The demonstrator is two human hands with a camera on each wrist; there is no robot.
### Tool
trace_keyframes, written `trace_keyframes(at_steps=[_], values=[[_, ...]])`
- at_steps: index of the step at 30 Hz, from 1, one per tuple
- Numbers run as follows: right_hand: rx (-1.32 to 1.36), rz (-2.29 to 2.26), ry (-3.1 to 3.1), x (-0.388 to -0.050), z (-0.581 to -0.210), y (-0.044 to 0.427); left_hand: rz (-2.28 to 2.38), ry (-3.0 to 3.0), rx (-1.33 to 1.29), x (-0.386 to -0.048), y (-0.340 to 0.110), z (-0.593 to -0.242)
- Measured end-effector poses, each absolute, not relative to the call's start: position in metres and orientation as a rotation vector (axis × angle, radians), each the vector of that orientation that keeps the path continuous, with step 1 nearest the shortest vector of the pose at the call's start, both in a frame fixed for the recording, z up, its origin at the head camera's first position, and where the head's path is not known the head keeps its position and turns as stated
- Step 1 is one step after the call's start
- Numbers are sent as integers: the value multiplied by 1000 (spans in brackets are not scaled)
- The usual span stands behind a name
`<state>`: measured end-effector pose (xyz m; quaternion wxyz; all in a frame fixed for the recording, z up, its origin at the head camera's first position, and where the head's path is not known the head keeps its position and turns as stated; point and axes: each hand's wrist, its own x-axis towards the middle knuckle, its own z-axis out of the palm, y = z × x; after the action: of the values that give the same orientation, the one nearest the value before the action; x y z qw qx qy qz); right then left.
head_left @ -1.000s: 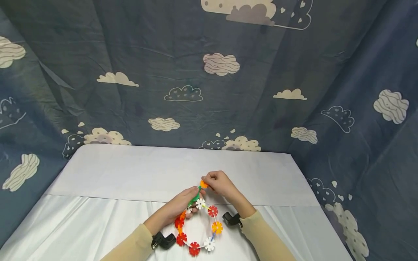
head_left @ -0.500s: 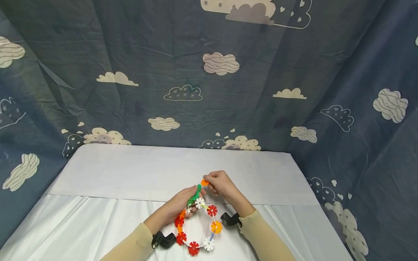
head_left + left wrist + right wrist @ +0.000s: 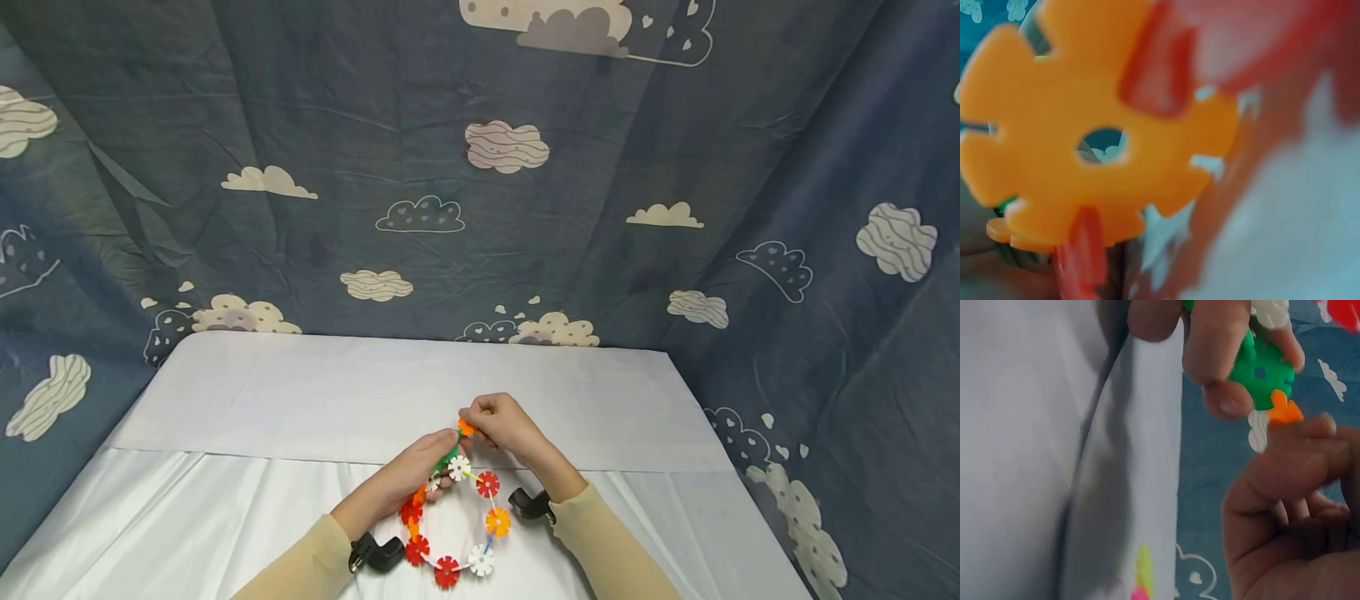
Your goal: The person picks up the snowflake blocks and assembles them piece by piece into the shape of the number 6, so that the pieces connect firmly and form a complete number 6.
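Observation:
A ring of notched flower-shaped plastic discs, joined edge to edge in red, white, orange and green, hangs from my left hand (image 3: 411, 471). Its fingers grip the ring around the green disc (image 3: 1263, 375) and the white discs at the top. Between thumb and fingertips, my right hand (image 3: 512, 425) pinches an orange disc (image 3: 1285, 412), mostly covered by the fingers. That disc meets the rim of the green one; I cannot tell how deep it is slotted. Close up in the left wrist view, another orange disc (image 3: 1035, 156) has red discs fitted into its notches.
White cloth (image 3: 600, 417) covers the table under both hands. Behind it hangs a dark blue curtain (image 3: 322, 108) printed with clouds. A black wrist camera (image 3: 377, 553) sits on the left wrist and another (image 3: 531, 503) on the right. Blurred yellow and pink shapes (image 3: 1143, 569) show in the right wrist view.
My right hand first drew the orange disc slightly up and right, then brought it back down and left against the green disc. The left hand and the ring have hardly moved.

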<state>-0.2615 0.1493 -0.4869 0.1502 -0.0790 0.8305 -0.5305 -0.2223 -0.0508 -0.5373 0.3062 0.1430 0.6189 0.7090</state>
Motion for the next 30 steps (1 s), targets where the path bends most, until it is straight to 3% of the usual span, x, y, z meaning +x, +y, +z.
trace_keyframes(at_steps=[13, 23, 30], values=[[-268, -1480, 2446, -265, -490, 154, 1901, 1675, 380, -225, -48, -538], [-75, -1481, 2571, -290, -475, 203, 1984, 1745, 236, -227, -50, -536], [-231, -992, 2893, -294, -493, 207, 2010, 1740, 114, -229, -50, -534]])
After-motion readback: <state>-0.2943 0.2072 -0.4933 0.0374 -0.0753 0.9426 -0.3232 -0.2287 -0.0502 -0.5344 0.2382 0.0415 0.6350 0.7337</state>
